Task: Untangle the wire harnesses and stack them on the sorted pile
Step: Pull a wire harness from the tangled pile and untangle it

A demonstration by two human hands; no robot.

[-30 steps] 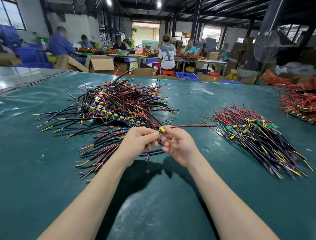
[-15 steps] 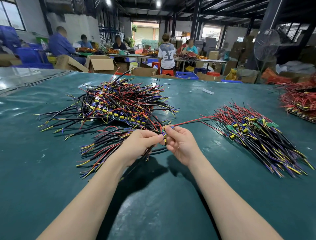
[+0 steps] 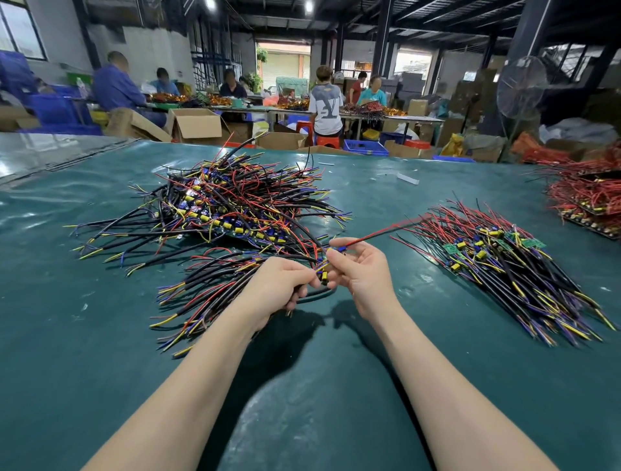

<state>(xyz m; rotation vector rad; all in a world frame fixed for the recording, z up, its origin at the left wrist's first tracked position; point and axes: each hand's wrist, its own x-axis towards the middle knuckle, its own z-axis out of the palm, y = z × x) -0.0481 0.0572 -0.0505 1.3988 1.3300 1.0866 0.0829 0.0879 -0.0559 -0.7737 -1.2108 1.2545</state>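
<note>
Green-covered table (image 3: 100, 369): in front of the tangled heap (image 3: 235, 208), my left hand (image 3: 279, 285) grips the bundle (image 3: 215, 296) as anchor while my right hand (image 3: 363, 272) pinches one harness (image 3: 379, 232); sorted pile (image 3: 504, 265) lies right of heap.

Two ceiling lamps (image 3: 210, 4) at 12 o'clock and daylight from an open doorway (image 3: 282, 60) below them light the hall evenly, though the roof at 1 o'clock is dim. The green surface (image 3: 100, 336) shows pale glare at 10 o'clock and a second sheen at 6 o'clock. Soft, dark shadows lie on it just under the left hand (image 3: 279, 285) and right hand (image 3: 364, 272). The wide lens bends straight lines near the edges. The red lead of the wire harness (image 3: 379, 232) is streaked, and the sorted pile (image 3: 504, 269) smears at its 4 o'clock end.
</note>
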